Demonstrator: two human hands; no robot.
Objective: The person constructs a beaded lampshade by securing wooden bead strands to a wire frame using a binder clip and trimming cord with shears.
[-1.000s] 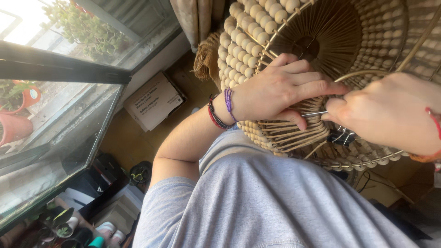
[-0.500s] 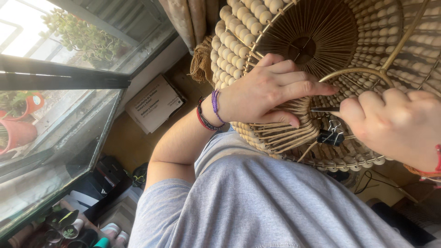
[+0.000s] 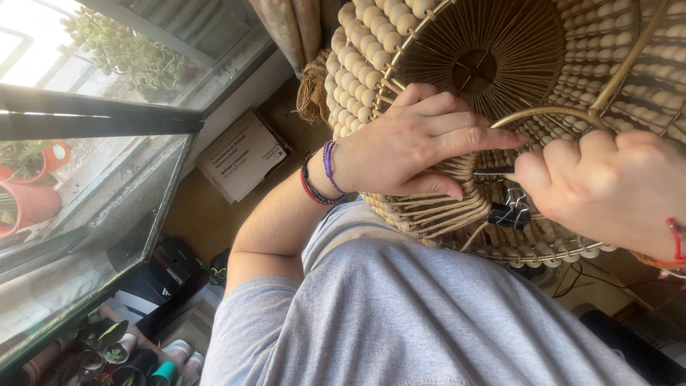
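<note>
In the head view, a woven beaded basket (image 3: 500, 86) is resting on the person's lap, filling the upper right. The left hand (image 3: 421, 143) is lying spread across its rattan strands, pressing them flat, while the right hand (image 3: 614, 186) is pinching a thin dark tool (image 3: 493, 171) closed. A black binder clip (image 3: 509, 214) is gripping the rim nearby. The basket looks light, stiff yet brittle; the metal frame seems the safest hold.

basket (image 3: 457, 64): tan, radiating strands, rows of pale beads
clip (image 3: 509, 214): black
wristbands (image 3: 320, 173): purple, red, black
shirt (image 3: 429, 314): plain grey
pots (image 3: 32, 207): terracotta red
</note>
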